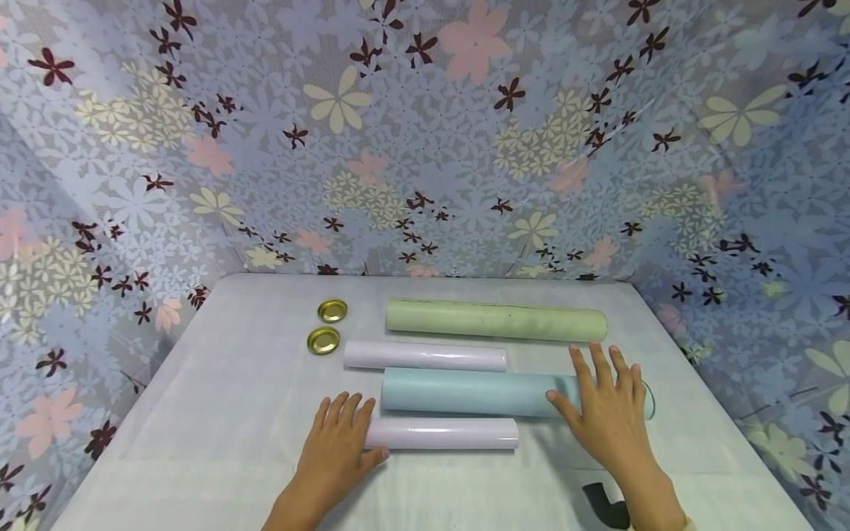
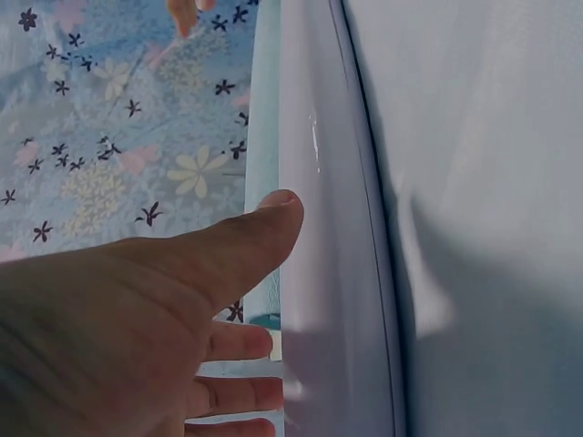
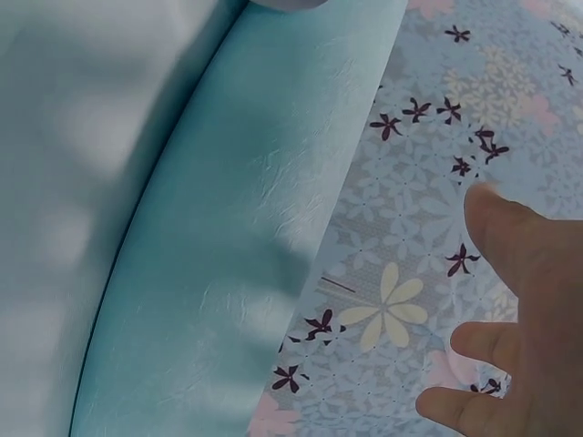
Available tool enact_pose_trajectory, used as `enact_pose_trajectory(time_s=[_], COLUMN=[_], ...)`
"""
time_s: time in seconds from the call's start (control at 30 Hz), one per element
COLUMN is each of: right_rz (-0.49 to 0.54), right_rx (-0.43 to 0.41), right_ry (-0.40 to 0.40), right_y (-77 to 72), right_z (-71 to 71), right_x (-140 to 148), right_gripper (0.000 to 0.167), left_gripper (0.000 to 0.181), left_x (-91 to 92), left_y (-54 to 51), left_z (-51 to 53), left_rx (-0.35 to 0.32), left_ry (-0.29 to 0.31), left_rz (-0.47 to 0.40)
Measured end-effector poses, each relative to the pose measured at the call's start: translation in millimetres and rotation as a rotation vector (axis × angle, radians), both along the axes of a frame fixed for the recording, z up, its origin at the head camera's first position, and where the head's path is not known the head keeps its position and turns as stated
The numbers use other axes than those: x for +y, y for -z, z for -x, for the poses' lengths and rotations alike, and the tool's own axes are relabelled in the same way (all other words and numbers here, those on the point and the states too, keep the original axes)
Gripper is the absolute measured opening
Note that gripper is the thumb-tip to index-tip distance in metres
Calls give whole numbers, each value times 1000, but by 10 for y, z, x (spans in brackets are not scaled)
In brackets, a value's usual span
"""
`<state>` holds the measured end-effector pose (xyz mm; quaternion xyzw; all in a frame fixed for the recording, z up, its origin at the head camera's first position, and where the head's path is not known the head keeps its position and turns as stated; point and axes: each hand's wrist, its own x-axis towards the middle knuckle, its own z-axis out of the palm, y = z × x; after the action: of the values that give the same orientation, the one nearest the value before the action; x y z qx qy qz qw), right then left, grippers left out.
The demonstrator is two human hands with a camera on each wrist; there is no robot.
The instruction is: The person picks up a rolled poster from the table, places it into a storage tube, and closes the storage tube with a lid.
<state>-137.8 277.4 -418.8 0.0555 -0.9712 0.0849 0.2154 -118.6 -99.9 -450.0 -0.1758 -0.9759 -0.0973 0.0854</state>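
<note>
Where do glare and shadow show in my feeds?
Head view: glossy sheen along the nearer white roll; left wrist view: a small bright glint on that roll, dark shadow on the table; right wrist view: soft shadow patches across the blue roll.

The left hand [image 1: 337, 448] points its loosely extended fingers [image 1: 348, 410] toward one o'clock, thumb [image 1: 373, 459] toward two; the right hand [image 1: 609, 414] spreads its fingers toward eleven o'clock.
</note>
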Motion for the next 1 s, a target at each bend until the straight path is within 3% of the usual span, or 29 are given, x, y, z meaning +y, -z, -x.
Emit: enact_pose_trajectory(time_s=[0.2,0.47,0.8,1.0], right_rz=[-10,-36,-86,-97], right_rx=[-49,-181,-284,-301], right_ry=[-26,-84,-136,-156], right_y=[3,32,126,149], right_z=[62,136,232,280], right_x=[62,137,207,219], right_gripper=[78,81,87,89], left_gripper=[69,67,61,61], left_x=[37,77,108,113], left_y=[18,34,85,102], left_z=[-5,-5,3,12], left_rx=[14,-30,90,105], left_ry=[17,17,58,69], left_rz=[28,33,48,75])
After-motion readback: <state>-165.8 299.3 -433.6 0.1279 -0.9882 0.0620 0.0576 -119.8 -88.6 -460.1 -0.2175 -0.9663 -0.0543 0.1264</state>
